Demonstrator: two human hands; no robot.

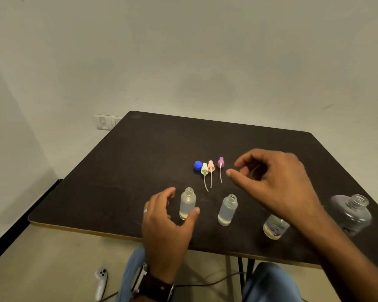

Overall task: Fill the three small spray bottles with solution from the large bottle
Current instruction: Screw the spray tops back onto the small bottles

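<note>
Three small clear bottles stand uncapped on the dark table (118,171). The left small bottle (187,202) has my left hand (168,223) cupped around it, thumb touching its lower side. The middle small bottle (227,210) stands free. The right small bottle (274,228) is partly hidden under my right wrist. The large bottle (352,212) stands open at the right and looks blurred. My right hand (273,182) hovers with loosely curled fingers near the purple spray head (220,162). A white spray head (204,168), a pink spray head (211,166) and a blue cap (198,165) lie beside it.
The table's near edge runs close to my knees. A white controller (101,280) and a cable lie on the floor below. A wall socket (105,122) sits behind the table's far left corner.
</note>
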